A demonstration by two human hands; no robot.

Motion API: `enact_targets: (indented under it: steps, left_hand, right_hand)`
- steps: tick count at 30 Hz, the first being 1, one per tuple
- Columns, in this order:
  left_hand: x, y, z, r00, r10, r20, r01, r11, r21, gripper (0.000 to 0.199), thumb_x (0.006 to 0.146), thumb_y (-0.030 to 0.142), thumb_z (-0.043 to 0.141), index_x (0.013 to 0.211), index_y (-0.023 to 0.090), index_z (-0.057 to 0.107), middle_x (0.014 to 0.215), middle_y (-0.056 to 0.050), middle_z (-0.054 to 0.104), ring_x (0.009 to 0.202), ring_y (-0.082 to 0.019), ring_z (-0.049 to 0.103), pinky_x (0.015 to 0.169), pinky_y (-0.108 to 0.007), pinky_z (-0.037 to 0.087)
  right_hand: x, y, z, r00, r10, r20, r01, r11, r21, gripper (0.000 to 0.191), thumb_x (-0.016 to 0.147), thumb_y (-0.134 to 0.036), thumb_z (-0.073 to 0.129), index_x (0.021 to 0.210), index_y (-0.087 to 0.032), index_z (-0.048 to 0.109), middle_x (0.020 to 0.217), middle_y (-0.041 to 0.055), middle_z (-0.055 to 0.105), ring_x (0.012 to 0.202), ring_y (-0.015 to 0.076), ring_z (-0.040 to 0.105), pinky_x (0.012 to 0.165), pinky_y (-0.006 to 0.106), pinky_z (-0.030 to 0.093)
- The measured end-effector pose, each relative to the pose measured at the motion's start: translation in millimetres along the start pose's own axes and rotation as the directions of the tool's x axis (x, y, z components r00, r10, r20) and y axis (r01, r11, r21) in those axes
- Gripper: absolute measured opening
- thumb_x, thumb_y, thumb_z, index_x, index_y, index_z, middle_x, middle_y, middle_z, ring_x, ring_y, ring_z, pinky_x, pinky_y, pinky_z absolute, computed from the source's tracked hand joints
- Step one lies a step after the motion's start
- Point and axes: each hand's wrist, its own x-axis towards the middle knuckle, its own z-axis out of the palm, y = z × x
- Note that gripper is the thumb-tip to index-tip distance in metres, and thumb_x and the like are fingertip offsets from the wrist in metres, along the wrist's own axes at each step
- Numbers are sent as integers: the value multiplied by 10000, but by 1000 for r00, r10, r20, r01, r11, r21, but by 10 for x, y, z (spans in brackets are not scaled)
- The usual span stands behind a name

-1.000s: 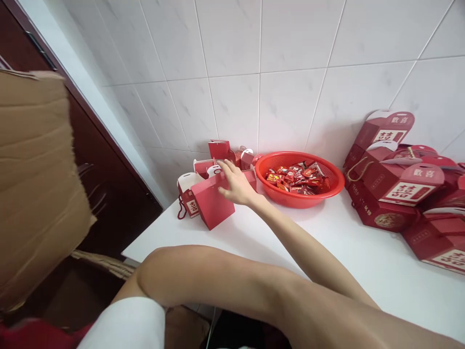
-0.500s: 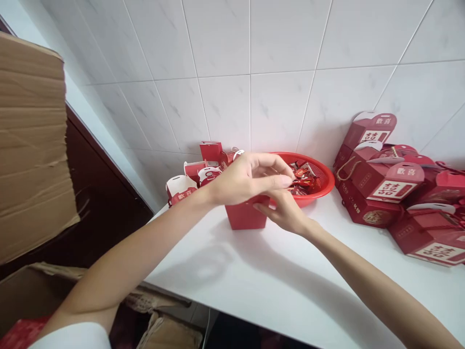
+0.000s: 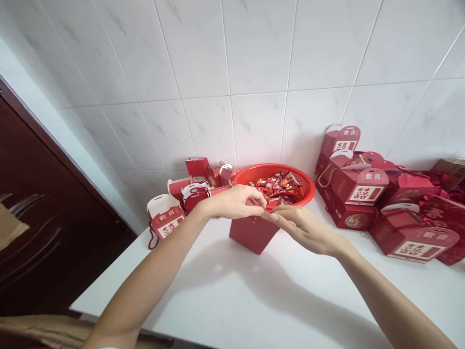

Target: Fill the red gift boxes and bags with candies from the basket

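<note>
A small plain red gift box (image 3: 253, 235) is between my hands, one corner facing me, on or just above the white table (image 3: 232, 300). My left hand (image 3: 236, 201) bends over its top left, thumb and fingers closed at the upper edge. From the right, my right hand (image 3: 308, 227) grips the top right corner, its thumb along the near edge and the other fingers behind. Both hands hide most of the box's top. Right behind them sits a red plastic basket (image 3: 308, 194) with many red-wrapped candies (image 3: 278, 186) in it.
Red gift boxes with white lettering (image 3: 365, 191) are stacked at the right. More boxes (image 3: 166, 215) and red cups are crowded at the back left. A tiled wall (image 3: 254, 53) rises behind the table; a dark door (image 3: 54, 232) is at the left, with cardboard (image 3: 47, 332) below.
My left hand has come down onto the box's top edge, and the right hand has shifted right along it. The box has turned corner-first towards me. The view has swung right.
</note>
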Motion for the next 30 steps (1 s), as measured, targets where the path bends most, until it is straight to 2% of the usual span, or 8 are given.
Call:
enact_targets:
  steps: [5,11,14,16,19,23,27,30]
  left_hand:
    - [2,-101,-108,988,5,151,-15,998,68,365,815,373,672,1165,273,670,1296,-11,620,1121,-221,592,820,-241,466]
    - [27,-134,-55,981,-34,193,25,998,52,451,822,259,597,1272,266,619,1318,-21,609,1015,-194,628,806,-242,478]
    - [91,-149,58,989,-32,147,43,997,-71,402,842,228,531,1229,239,637,1312,-38,606,988,-191,640,806,-263,496]
    - [154,-165,156,997,13,77,-1,989,-148,342,863,241,507,1168,216,660,1273,-50,623,1044,-206,627,858,-283,496]
    - [248,-179,289,995,101,-25,-103,986,-131,298,853,278,557,1118,205,674,1274,-69,617,1156,-244,578,916,-317,484]
    - [332,-153,368,989,96,-115,-113,982,-153,341,782,210,600,1117,220,666,1419,-76,526,1255,-267,520,917,-340,497]
    - [404,-103,359,989,110,-100,-134,948,-288,360,747,206,664,1106,232,675,1472,-75,489,1365,-278,437,999,-373,467]
    - [501,-104,347,991,118,-65,-134,910,-393,345,752,256,710,1094,222,684,1474,-85,492,1233,-271,564,973,-395,490]
  right_hand:
    - [-62,56,-21,994,113,-13,-113,990,-84,328,976,-291,454,683,-184,554,657,-8,541,619,126,457,602,254,368]
    - [-161,-136,-26,995,7,95,-2,999,-52,227,974,-290,481,1000,-192,684,820,40,678,674,144,580,633,253,440]
    - [-178,-182,-48,991,-22,135,32,997,-70,274,973,-326,507,1180,-222,653,886,41,702,734,160,623,682,267,476]
    - [-174,-139,-82,995,8,96,4,992,-126,313,965,-365,536,1234,-237,631,942,47,708,782,176,637,717,288,491]
    - [-162,5,-164,998,71,-1,-69,973,-219,465,904,-497,625,1292,-244,594,1109,81,690,859,208,642,737,321,503]
    - [-149,201,-298,987,147,-58,-157,959,-235,510,933,-568,538,1315,-231,569,1258,120,623,925,220,635,769,350,511]
    - [-137,291,-394,987,162,-9,-161,966,-204,407,955,-528,503,1139,-200,657,1080,95,664,837,195,619,712,324,493]
    - [-145,275,-432,982,161,102,-143,976,-167,399,979,-511,456,924,-191,688,762,26,629,657,149,547,584,264,422]
